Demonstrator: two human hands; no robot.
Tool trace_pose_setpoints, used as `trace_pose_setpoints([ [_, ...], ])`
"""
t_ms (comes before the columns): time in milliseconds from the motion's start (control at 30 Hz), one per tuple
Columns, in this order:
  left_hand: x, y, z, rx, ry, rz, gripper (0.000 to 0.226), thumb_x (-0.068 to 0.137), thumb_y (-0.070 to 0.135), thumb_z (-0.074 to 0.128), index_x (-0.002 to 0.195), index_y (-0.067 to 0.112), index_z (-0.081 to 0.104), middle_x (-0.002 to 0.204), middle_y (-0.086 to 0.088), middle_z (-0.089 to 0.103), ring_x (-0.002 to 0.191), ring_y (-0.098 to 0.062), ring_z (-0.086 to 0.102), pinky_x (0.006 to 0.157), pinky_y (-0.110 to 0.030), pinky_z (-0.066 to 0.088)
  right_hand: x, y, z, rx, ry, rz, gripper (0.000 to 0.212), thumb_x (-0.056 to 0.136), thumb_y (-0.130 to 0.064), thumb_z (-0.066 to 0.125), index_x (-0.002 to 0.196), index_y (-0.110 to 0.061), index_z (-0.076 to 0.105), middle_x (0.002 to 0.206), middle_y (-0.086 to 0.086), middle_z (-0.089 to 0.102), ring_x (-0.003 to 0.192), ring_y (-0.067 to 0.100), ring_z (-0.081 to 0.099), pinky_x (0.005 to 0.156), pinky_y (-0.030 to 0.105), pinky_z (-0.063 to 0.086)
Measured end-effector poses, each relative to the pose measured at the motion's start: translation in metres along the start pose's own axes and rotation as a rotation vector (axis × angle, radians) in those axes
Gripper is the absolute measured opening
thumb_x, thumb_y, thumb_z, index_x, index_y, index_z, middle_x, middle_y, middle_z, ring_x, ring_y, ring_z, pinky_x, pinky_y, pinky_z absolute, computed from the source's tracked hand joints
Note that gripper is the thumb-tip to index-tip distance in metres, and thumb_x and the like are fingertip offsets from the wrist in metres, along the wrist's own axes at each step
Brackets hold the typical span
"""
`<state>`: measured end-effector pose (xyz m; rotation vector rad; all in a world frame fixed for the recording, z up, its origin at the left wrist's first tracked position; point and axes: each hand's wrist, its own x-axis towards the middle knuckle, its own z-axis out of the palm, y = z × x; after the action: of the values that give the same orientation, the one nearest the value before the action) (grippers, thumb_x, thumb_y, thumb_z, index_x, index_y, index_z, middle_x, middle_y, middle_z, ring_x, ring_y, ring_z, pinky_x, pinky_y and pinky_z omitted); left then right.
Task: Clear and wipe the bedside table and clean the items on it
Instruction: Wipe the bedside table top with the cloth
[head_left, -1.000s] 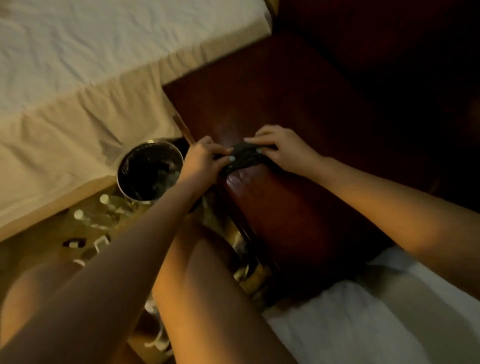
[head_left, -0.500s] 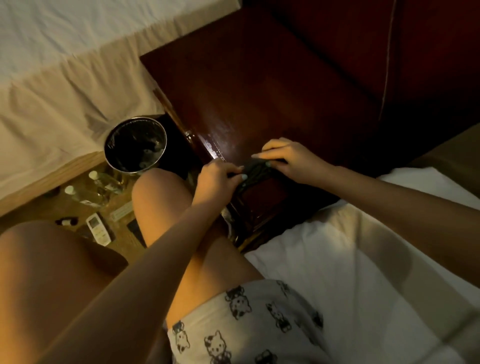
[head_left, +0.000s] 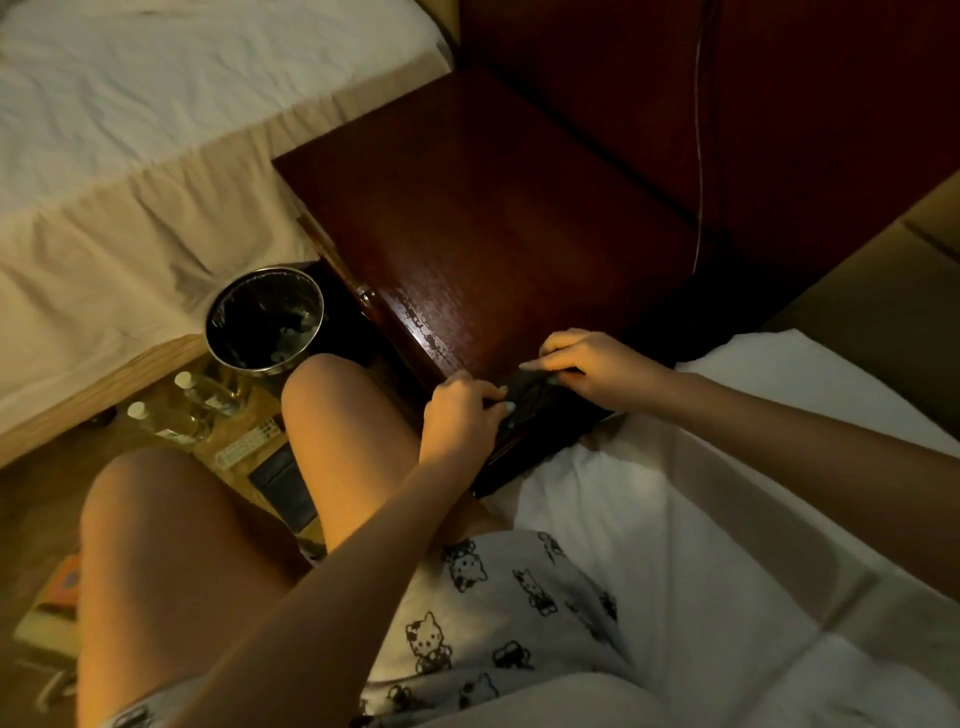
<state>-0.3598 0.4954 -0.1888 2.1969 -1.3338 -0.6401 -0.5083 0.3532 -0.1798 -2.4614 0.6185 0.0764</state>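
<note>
Gripping dark cloth (head_left: 530, 387) with left hand (head_left: 457, 410), fingers curled round its end. Pinching other end with right hand (head_left: 597, 369), fingers bent over it. Stretched between both on near corner of table (head_left: 493, 218), by front edge. Down left on floor: bin (head_left: 262, 319) beside table, two bottles (head_left: 166, 421) lying near, remote (head_left: 247, 442) just beside.

table (head_left: 493, 208) dk red-brown | cloth (head_left: 527, 387) blk | shorts (head_left: 519, 597) white w/ cat print
</note>
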Motion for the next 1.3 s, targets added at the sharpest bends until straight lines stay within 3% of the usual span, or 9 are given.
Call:
trace_pose_setpoints([
  [133, 0.012, -0.005, -0.015, -0.093, 0.056, 0.004, 0.026, 0.086, 0.022, 0.073, 0.110, 0.014, 0.074, 0.096, -0.004, 0.059, 0.086, -0.015, 0.053, 0.069, -0.018, 0.032, 0.012, -0.009, -0.013, 0.051, 0.066, 0.025, 0.037, 0.091, -0.005, 0.060, 0.126, -0.018, 0.063, 0.108, 0.002, 0.059, 0.102, 0.017, 0.053, 0.091, 0.029, 0.040],
  [233, 0.024, -0.013, -0.027, -0.178, 0.232, -0.086, 0.024, 0.085, 0.018, 0.073, 0.107, 0.010, 0.074, 0.094, -0.003, 0.057, 0.088, -0.020, 0.057, 0.069, -0.015, 0.032, 0.048, -0.021, -0.015, 0.084, 0.149, 0.026, 0.036, 0.090, -0.004, 0.062, 0.125, -0.013, 0.063, 0.107, -0.003, 0.058, 0.098, 0.012, 0.054, 0.080, 0.011, 0.036],
  [333, 0.028, -0.025, -0.032, -0.166, 0.257, -0.186, 0.023, 0.089, 0.020, 0.069, 0.109, 0.009, 0.073, 0.095, 0.002, 0.055, 0.087, -0.014, 0.055, 0.064, -0.012, 0.033, 0.088, -0.029, -0.007, 0.128, 0.097, 0.040, 0.035, 0.089, -0.002, 0.062, 0.122, -0.011, 0.065, 0.107, -0.003, 0.058, 0.095, 0.011, 0.056, 0.070, 0.004, 0.034],
  [500, 0.021, -0.035, -0.027, -0.231, 0.263, -0.245, 0.020, 0.088, 0.019, 0.070, 0.106, 0.012, 0.074, 0.098, -0.002, 0.070, 0.085, -0.011, 0.062, 0.062, -0.006, 0.036, 0.090, -0.024, 0.001, 0.182, 0.059, -0.004, 0.035, 0.086, -0.002, 0.066, 0.119, -0.011, 0.067, 0.103, -0.009, 0.058, 0.095, 0.005, 0.055, 0.076, -0.001, 0.035],
  [700, -0.009, -0.012, -0.003, -0.189, 0.224, -0.304, 0.019, 0.088, 0.023, 0.070, 0.105, 0.015, 0.074, 0.104, -0.003, 0.069, 0.091, -0.015, 0.063, 0.073, -0.024, 0.044, 0.053, -0.012, 0.006, 0.210, 0.011, -0.114, 0.039, 0.084, 0.001, 0.067, 0.120, -0.013, 0.067, 0.103, -0.004, 0.059, 0.096, 0.007, 0.057, 0.086, 0.007, 0.038],
  [933, -0.015, 0.005, 0.009, -0.003, 0.200, -0.187, 0.023, 0.091, 0.024, 0.067, 0.111, 0.013, 0.073, 0.104, -0.005, 0.061, 0.097, -0.021, 0.058, 0.072, -0.022, 0.031, 0.019, -0.003, 0.005, 0.219, 0.044, -0.081, 0.036, 0.086, -0.003, 0.066, 0.121, -0.012, 0.066, 0.108, 0.006, 0.062, 0.103, 0.014, 0.056, 0.088, 0.012, 0.040],
  [1067, -0.014, 0.000, 0.010, -0.033, 0.080, -0.069, 0.022, 0.086, 0.024, 0.073, 0.105, 0.014, 0.075, 0.100, -0.004, 0.065, 0.093, -0.019, 0.060, 0.075, -0.026, 0.044, -0.005, -0.003, 0.002, 0.198, 0.039, -0.014, 0.035, 0.087, -0.002, 0.065, 0.120, -0.014, 0.067, 0.107, 0.004, 0.062, 0.100, 0.014, 0.058, 0.085, 0.017, 0.042],
  [1167, -0.010, -0.001, 0.009, -0.080, 0.008, -0.010, 0.021, 0.084, 0.023, 0.074, 0.104, 0.017, 0.076, 0.098, -0.003, 0.065, 0.089, -0.016, 0.059, 0.076, -0.025, 0.047, -0.024, -0.003, -0.002, 0.175, 0.006, 0.058, 0.036, 0.087, 0.000, 0.064, 0.119, -0.017, 0.067, 0.105, 0.002, 0.060, 0.093, 0.015, 0.060, 0.084, 0.031, 0.047],
  [1300, -0.001, 0.014, -0.007, -0.308, 0.082, 0.148, 0.019, 0.084, 0.019, 0.074, 0.103, 0.018, 0.075, 0.096, -0.004, 0.064, 0.085, -0.011, 0.058, 0.075, -0.022, 0.048, -0.046, -0.007, -0.025, 0.276, 0.174, 0.154, 0.035, 0.086, -0.010, 0.069, 0.118, -0.022, 0.067, 0.102, 0.001, 0.060, 0.095, 0.013, 0.061, 0.090, 0.033, 0.049],
])
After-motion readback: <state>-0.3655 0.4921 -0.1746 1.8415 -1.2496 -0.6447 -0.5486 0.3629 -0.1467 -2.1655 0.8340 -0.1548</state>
